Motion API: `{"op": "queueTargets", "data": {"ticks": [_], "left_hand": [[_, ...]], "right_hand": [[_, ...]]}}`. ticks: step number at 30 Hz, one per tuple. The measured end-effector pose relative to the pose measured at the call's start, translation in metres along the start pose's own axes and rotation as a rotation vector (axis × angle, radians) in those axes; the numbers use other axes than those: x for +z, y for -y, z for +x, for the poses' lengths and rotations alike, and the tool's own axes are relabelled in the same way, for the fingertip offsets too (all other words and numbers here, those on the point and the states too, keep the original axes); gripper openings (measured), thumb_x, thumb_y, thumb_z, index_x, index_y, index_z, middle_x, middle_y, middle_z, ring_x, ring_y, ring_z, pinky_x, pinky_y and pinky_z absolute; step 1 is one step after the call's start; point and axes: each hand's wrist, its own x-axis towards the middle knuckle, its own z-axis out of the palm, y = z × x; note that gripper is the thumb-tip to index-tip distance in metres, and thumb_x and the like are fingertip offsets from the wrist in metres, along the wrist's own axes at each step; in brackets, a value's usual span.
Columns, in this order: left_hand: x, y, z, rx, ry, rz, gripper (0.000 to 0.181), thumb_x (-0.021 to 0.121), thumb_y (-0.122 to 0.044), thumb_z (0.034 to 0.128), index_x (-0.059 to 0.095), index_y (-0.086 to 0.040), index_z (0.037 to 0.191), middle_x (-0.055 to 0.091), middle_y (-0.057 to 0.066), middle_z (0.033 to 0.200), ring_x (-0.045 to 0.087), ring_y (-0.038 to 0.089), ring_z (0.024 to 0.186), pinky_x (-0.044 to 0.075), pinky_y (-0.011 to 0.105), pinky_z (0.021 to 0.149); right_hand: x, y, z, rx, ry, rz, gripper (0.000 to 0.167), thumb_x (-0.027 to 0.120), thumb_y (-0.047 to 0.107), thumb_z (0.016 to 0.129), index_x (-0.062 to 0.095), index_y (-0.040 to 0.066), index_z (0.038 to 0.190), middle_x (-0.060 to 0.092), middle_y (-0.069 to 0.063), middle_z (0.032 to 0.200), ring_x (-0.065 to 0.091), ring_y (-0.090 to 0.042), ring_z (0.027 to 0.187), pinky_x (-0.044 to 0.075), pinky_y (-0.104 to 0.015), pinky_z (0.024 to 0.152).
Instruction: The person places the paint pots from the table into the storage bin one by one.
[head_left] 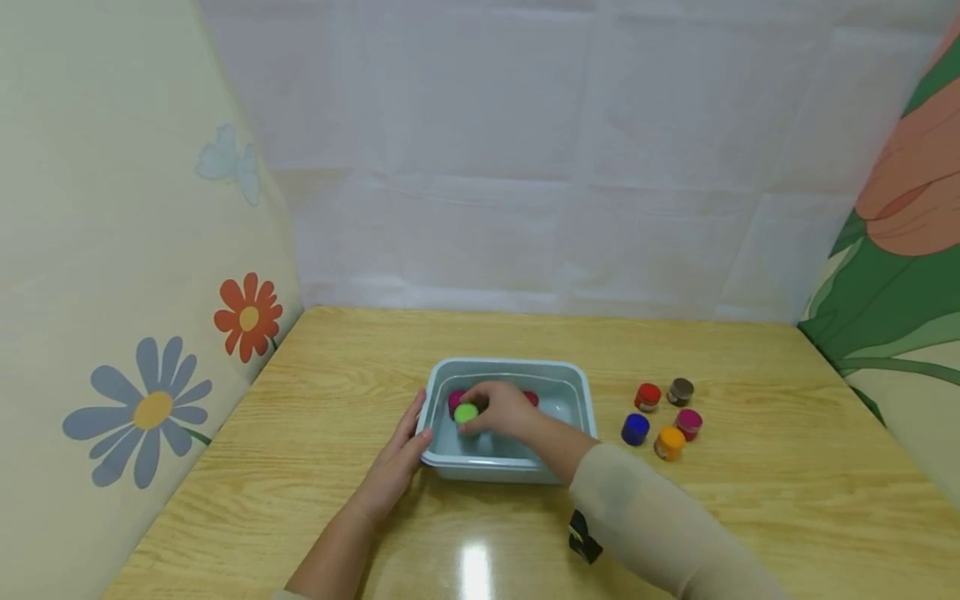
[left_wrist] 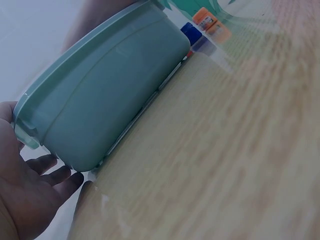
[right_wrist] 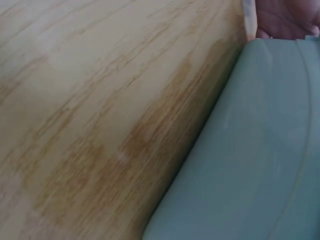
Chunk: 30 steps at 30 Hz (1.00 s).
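Green-lidded jar point(head_left: 467, 413): was inside the tub, toward its left end; whether its base touched the tub floor, couldn't tell.
Right hand point(head_left: 504, 410): reached in over the near rim, pinched the green-lidded jar between thumb and fingers.
Magenta jar point(head_left: 454, 403): sat in the tub just beside the green one, partly hidden.
Red-pink jar point(head_left: 532, 397): also in the tub, on the other side of the right hand, mostly covered.
Tub point(head_left: 495, 460): pale blue-green, stood upright on the wood-grain table point(head_left: 757, 467).
Left hand point(head_left: 397, 462): rested against the tub's left end, fingers fairly straight along the outside, thumb at the rim; held no jar.
Jars right of tub: red point(head_left: 647, 397), dark brown point(head_left: 680, 392), blue point(head_left: 635, 429), orange point(head_left: 670, 443), second magenta point(head_left: 688, 423); grouped on the table.
Black item point(head_left: 583, 537): showed beside the beige sleeve point(head_left: 652, 517), unclear what.
Backdrop: white creased sheet point(head_left: 525, 167) behind, flower-print panel point(head_left: 75, 250) at left.
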Motion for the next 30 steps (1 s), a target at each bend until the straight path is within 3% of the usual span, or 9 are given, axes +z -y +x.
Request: {"op": "queueTargets", "data": {"ticks": [13,25,30], "left_hand": [[-0.001,0.0,0.003,-0.014,-0.002,0.02,0.061,0.039,-0.03,0.1046,0.012,-0.025,0.159,0.004,0.007,0.167,0.007,0.035,0.153,0.017,0.058,0.119],[-0.001,0.0,0.002,-0.01,-0.003,0.019,0.061,0.039,-0.029,0.1043,0.012,-0.025,0.159,0.004,0.007,0.167,0.005,0.035,0.153,0.016,0.057,0.119],[-0.001,-0.001,0.0,0.004,-0.003,0.019,0.061,0.04,-0.027,0.1043,0.012,-0.023,0.159,0.003,0.009,0.167,0.005,0.036,0.152,0.015,0.057,0.119]], "right_hand": [[0.007,0.009,0.002,0.016,0.006,-0.122,0.043,0.084,0.023,0.077,0.069,0.011,0.116,0.069,-0.004,0.106,0.059,-0.015,0.096,0.049,-0.035,0.094],[0.011,0.011,0.003,0.002,-0.012,-0.149,0.037,0.085,0.02,0.074,0.071,0.011,0.106,0.065,0.0,0.09,0.055,-0.012,0.081,0.048,-0.027,0.078],[0.012,0.012,0.003,0.027,-0.001,-0.14,0.036,0.085,0.021,0.074,0.071,0.012,0.106,0.065,0.001,0.091,0.055,-0.012,0.083,0.048,-0.028,0.08]]}}
